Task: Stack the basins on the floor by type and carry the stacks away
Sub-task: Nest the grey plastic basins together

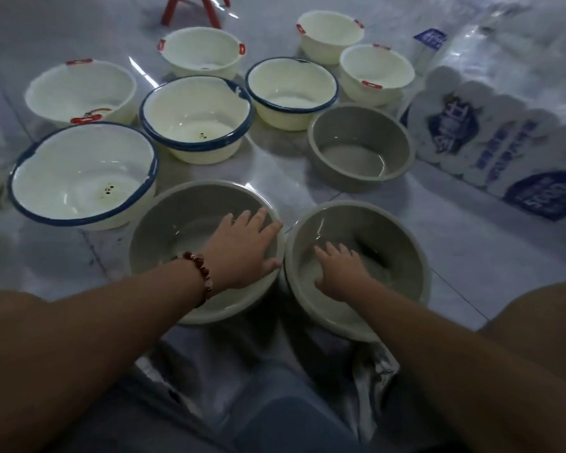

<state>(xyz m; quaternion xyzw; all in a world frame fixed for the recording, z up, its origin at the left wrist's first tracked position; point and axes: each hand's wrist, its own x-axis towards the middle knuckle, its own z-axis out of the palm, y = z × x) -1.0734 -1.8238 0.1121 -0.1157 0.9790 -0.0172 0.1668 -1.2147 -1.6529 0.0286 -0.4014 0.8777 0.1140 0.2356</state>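
Nearest the person, two grey basins sit side by side on the pale floor (307,178), their rims touching or almost touching between the hands. The left hand (242,246), with a red bead bracelet (199,276) at the wrist, reaches across the left grey basin (164,243); its fingers are fairly straight and spread over the basin's right rim, with the thumb near that rim, and it does not seem to grip anything yet. The right hand (337,273) is down inside the right grey basin (392,243), fingers loosely spread toward the bottom; whether they press on the bottom I cannot tell. Each hand thus has its own basin directly under it, so nesting one grey basin in the other probably means lifting one sideways across the touching rims. A third grey basin (360,148) stands farther off, ahead and to the right, closer to the right hand. To the left lie blue-rimmed white basins, the closest (79,178) just beside the left grey basin, another (196,119) behind it, and a third (291,93) farther back. Beyond these are white basins with red handles, one (79,93) at the left. At the right stands wrapped packs of paper rolls (490,132).
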